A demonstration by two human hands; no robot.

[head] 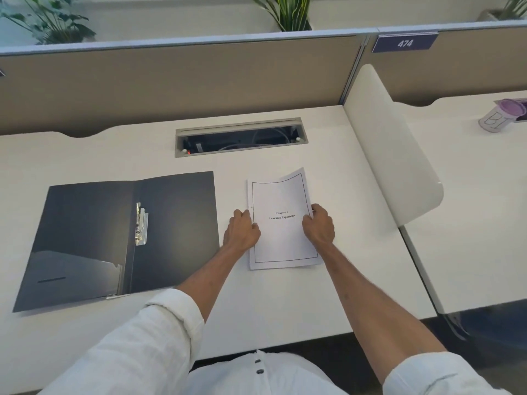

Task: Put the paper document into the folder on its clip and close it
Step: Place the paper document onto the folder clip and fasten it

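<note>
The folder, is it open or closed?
Open. The folder lies spread flat on the desk, both dark inside covers showing and its metal clip bare in the middle.

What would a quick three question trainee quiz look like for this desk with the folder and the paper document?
1. True or false: the folder lies open on the desk.
2. Which side of the paper document does the folder lie on: A, the person's left; B, the person's right; C, under it?
3. Fill in: the metal clip sits along the folder's ____.

Key
1. True; both covers are spread flat.
2. A. The left hand and right hand grip the document's side edges, apart from the folder.
3. Spine, near the middle fold.
</note>
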